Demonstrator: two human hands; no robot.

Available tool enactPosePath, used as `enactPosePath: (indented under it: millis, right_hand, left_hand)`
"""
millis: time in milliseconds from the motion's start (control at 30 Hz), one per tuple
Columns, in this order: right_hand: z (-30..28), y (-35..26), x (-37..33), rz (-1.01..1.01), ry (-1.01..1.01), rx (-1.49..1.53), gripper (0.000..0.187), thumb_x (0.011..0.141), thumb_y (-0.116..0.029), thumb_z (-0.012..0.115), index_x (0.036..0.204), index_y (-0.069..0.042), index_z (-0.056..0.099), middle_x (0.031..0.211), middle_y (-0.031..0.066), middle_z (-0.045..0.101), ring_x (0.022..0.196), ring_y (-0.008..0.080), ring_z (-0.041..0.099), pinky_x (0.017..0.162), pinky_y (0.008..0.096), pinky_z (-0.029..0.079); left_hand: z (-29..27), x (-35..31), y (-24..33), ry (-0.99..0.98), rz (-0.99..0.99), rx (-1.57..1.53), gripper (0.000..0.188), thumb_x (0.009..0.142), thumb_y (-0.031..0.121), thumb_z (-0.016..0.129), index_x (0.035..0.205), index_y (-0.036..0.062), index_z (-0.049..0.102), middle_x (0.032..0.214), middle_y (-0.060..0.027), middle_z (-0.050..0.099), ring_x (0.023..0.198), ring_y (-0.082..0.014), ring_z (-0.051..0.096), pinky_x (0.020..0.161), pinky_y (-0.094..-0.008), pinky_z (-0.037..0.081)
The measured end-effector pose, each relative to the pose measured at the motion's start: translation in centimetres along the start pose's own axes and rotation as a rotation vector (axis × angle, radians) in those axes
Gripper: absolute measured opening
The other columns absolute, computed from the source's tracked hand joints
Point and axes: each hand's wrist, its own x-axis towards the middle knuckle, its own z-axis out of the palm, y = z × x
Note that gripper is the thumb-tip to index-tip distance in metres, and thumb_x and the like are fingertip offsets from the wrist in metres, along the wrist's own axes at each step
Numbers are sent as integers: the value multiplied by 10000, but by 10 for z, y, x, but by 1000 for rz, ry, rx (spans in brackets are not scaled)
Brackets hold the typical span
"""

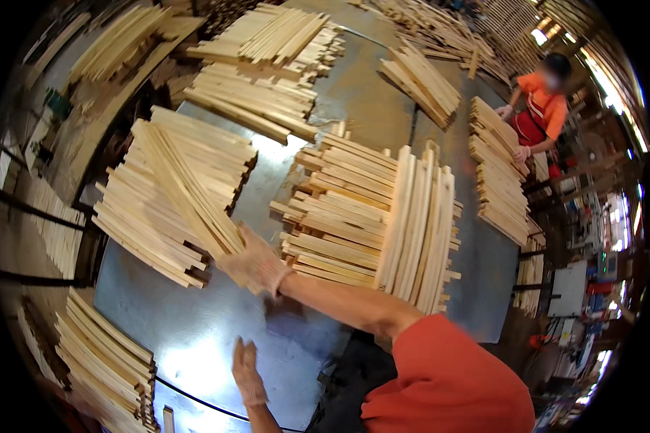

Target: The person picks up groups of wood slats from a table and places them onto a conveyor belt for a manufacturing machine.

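My right hand [256, 261], in a pale glove, is stretched out and closed round the near end of several long wooden strips [188, 184]. These strips lie slantwise across a broad stack of strips [141, 206] on the left of the metal table. My left hand [247, 372], gloved too, is held over the bare metal nearer to me, its fingers extended and nothing in them. Right of my right hand lies another stack [347, 206], with longer strips [415, 224] laid crosswise on its right side.
The metal tabletop [217, 317] shines between the stacks. More strips are piled at the far left [267, 94] and lower left [105, 353]. At the far right a person in orange [545, 108] has both hands at another stack [495, 169]. Loose offcuts [440, 29] lie at the back.
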Motion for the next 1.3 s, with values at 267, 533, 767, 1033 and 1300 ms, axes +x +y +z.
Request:
enactPosePath:
  millis: [267,533,767,1033,1300]
  right_hand:
    - [-68,45,-159,-132,678,-378,899,809,-425,851,1519,-8,490,1256,227,673,1181,350,663,1039,439,535]
    - [-114,105,-216,57,731,-653,1082,827,-509,820,1619,50,340,1572,341,394,1446,480,442,1200,537,388]
    - [-132,116,-235,3,630,-575,1068,870,-555,765,1653,23,327,1634,410,291,1537,537,331,1241,545,349]
    - [-165,68,-260,2,356,-452,769,914,-480,694,1524,-54,500,1522,316,482,1397,460,525,1142,520,452]
    - [-155,49,-260,175,-32,-438,572,959,-393,687,1424,-63,650,1166,225,738,1048,303,735,930,391,560]
  left_hand:
    - [187,16,173,-531,443,82,1000,951,100,676,1740,74,61,1513,-212,561,1325,-311,608,1084,-403,537]
    - [272,66,97,-869,152,92,1006,852,-61,655,1735,115,207,1362,-134,639,907,-147,636,696,-285,569]
    - [285,59,105,-943,197,133,983,844,-23,693,1715,43,243,1527,-150,568,1314,-228,586,1106,-328,493]
    - [300,54,131,-681,551,766,762,827,291,819,1483,-3,565,1316,-248,713,1231,-356,686,1060,-421,543]
    - [282,49,132,-584,416,863,604,883,445,743,1312,24,696,1247,-244,727,1190,-403,684,1036,-468,536]
